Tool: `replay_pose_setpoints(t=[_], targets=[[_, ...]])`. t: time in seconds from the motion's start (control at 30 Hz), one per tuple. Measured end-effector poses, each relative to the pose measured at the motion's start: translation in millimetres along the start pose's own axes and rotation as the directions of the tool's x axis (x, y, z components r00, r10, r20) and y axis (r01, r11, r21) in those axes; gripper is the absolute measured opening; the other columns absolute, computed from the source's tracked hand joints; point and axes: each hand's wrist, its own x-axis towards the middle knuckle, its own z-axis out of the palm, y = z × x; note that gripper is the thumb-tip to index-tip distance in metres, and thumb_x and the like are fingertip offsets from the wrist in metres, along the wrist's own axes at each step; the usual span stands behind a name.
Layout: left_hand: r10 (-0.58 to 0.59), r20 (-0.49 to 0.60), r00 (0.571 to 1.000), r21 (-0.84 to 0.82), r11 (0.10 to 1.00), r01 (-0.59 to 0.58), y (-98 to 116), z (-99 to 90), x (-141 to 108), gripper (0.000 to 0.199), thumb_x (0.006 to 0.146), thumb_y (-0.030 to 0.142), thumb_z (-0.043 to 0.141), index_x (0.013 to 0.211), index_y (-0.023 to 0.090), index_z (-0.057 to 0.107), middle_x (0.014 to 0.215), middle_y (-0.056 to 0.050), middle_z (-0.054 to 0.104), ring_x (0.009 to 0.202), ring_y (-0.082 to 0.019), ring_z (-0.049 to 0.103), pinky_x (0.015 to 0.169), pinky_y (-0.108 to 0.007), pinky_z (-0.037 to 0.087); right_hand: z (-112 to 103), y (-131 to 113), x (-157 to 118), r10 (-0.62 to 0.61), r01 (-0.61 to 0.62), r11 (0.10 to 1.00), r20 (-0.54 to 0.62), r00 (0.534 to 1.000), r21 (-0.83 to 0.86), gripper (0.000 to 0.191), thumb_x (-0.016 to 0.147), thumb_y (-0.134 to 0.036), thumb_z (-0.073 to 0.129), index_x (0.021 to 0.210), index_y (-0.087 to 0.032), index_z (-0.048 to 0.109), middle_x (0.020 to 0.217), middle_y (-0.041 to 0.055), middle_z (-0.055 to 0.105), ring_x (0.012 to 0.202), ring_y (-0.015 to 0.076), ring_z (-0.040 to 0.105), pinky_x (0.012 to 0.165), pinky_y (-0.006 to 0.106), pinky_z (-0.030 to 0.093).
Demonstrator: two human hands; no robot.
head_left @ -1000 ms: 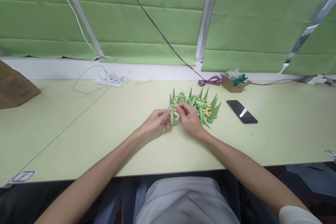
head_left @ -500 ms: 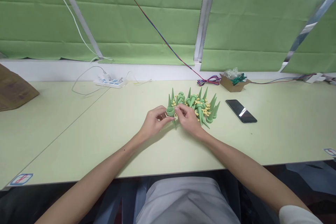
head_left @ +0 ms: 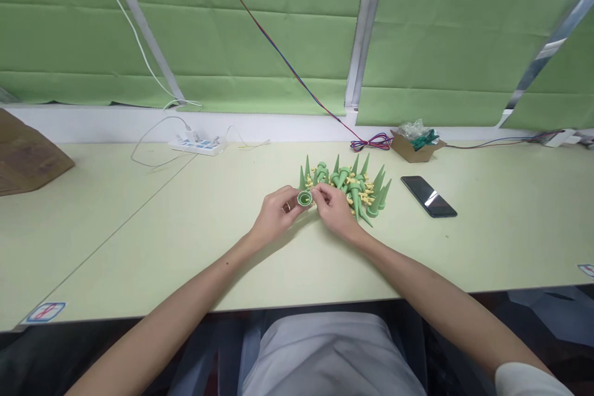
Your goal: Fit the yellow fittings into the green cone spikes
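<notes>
My left hand [head_left: 275,215] is closed around a green plastic watering spike [head_left: 305,198], whose round hollow end faces up toward me. A small yellow spot shows inside that opening. Right at the rim, the thumb and forefinger of my right hand [head_left: 336,210] are pinched together; whatever lies between them is too small to make out. Just behind both hands lies a heap of green cone-shaped spikes [head_left: 356,193], some upright and some lying down. Small yellow pieces [head_left: 370,188] are mixed in among them. My right hand hides the heap's near left part.
A black phone [head_left: 429,197] lies right of the heap, with a small cardboard box [head_left: 417,150] of plastic wrap behind it. Coiled wires [head_left: 372,142] and a white power strip [head_left: 198,145] sit along the wall. A brown paper bag [head_left: 30,154] stands at far left.
The spike in my left hand has tilted, so its hollow end faces me more directly and its pointed tip no longer shows below. My right fingers stay at its rim.
</notes>
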Motion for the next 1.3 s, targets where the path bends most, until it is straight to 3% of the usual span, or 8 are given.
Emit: replay_pose_setpoints(t=[0.13, 0.23, 0.4, 0.63, 0.73, 0.87, 1.1, 1.3], targets=[[-0.105, 0.037, 0.994, -0.092, 0.990, 0.108, 6.2, -0.7, 0.4, 0.020, 0.085, 0.026, 0.065, 0.103, 0.017, 0.068, 0.084, -0.003, 0.066, 0.069, -0.013, 0.058, 0.063, -0.025, 0.049, -0.2, -3.6, -1.7, -0.018, 0.018, 1.000, -0.030, 0.999, 0.009, 0.033, 0.099, -0.044, 0.047, 0.075, -0.021, 0.049, 0.064, -0.0033, 0.043, 0.058, 0.0131, 0.038, 0.057, 0.028, 0.031], [-0.183, 0.071, 0.981, -0.266, 0.944, 0.195, 6.9, -1.4, 1.0, 0.028, 0.082, 0.026, 0.067, 0.109, 0.020, 0.060, 0.097, -0.004, 0.066, 0.064, -0.011, 0.059, 0.054, -0.023, 0.047, -0.8, -4.5, -2.6, -0.015, 0.016, 1.000, -0.052, 0.999, 0.021, 0.034, 0.100, -0.048, 0.047, 0.077, -0.022, 0.049, 0.063, -0.0033, 0.042, 0.057, 0.0134, 0.039, 0.056, 0.028, 0.032], [-0.319, 0.241, 0.917, -0.534, 0.745, 0.399, 3.8, -3.9, 5.7, 0.028, 0.087, 0.043, 0.068, 0.090, 0.018, 0.057, 0.073, 0.000, 0.059, 0.056, -0.012, 0.060, 0.047, -0.023, 0.046, -2.4, -3.9, -2.9, -0.047, 0.049, 0.998, -0.063, 0.997, 0.040, 0.031, 0.101, -0.047, 0.046, 0.082, -0.023, 0.051, 0.064, -0.0031, 0.042, 0.056, 0.0133, 0.039, 0.055, 0.028, 0.031], [-0.316, 0.496, 0.809, -0.652, 0.480, 0.587, 6.5, -6.7, 6.9, 0.042, 0.086, 0.053, 0.071, 0.079, 0.012, 0.064, 0.069, -0.003, 0.058, 0.055, -0.009, 0.052, 0.048, -0.023, 0.040, -5.1, -8.3, -5.2, -0.105, 0.105, 0.994, -0.005, 0.995, -0.012, 0.028, 0.101, -0.043, 0.045, 0.084, -0.023, 0.053, 0.065, -0.0027, 0.045, 0.056, 0.0135, 0.039, 0.056, 0.028, 0.032], [-0.285, 0.534, 0.796, -0.670, 0.431, 0.604, 5.7, -7.2, 6.0, 0.043, 0.083, 0.053, 0.075, 0.074, 0.013, 0.063, 0.067, -0.002, 0.056, 0.054, -0.009, 0.050, 0.048, -0.023, 0.039, -5.7, -9.1, -5.4, -0.131, 0.131, 0.991, 0.001, 0.991, -0.034, 0.028, 0.101, -0.040, 0.045, 0.081, -0.023, 0.052, 0.065, -0.0026, 0.046, 0.056, 0.0131, 0.039, 0.057, 0.028, 0.032], [-0.261, 0.510, 0.819, -0.666, 0.483, 0.569, -1.1, -7.4, 5.5, 0.045, 0.079, 0.055, 0.079, 0.074, 0.013, 0.063, 0.064, -0.001, 0.056, 0.053, -0.009, 0.050, 0.050, -0.024, 0.041, -5.7, -9.8, -4.6, -0.160, 0.161, 0.985, 0.015, 0.987, -0.068, 0.028, 0.100, -0.037, 0.047, 0.077, -0.022, 0.051, 0.063, -0.0035, 0.043, 0.055, 0.0121, 0.037, 0.057, 0.027, 0.030], [-0.244, 0.365, 0.899, -0.425, 0.815, 0.393, -4.8, -9.9, 3.5, 0.031, 0.085, 0.044, 0.074, 0.076, 0.015, 0.063, 0.061, 0.001, 0.059, 0.052, -0.011, 0.052, 0.054, -0.025, 0.039, -5.1, -5.8, -3.8, -0.146, 0.150, 0.984, 0.041, 0.988, -0.100, 0.030, 0.099, -0.034, 0.049, 0.072, -0.020, 0.049, 0.059, -0.0045, 0.040, 0.054, 0.0112, 0.034, 0.055, 0.027, 0.027], [-0.158, 0.202, 0.967, -0.261, 0.943, 0.208, 4.8, -8.1, 0.9, 0.036, 0.091, 0.038, 0.065, 0.064, 0.017, 0.053, 0.058, 0.002, 0.052, 0.053, -0.010, 0.047, 0.053, -0.024, 0.037, -4.4, -4.4, -2.9, -0.101, 0.103, 0.992, 0.032, 0.994, -0.079, 0.029, 0.098, -0.036, 0.050, 0.073, -0.021, 0.050, 0.059, -0.0048, 0.040, 0.053, 0.0113, 0.035, 0.053, 0.028, 0.026]])
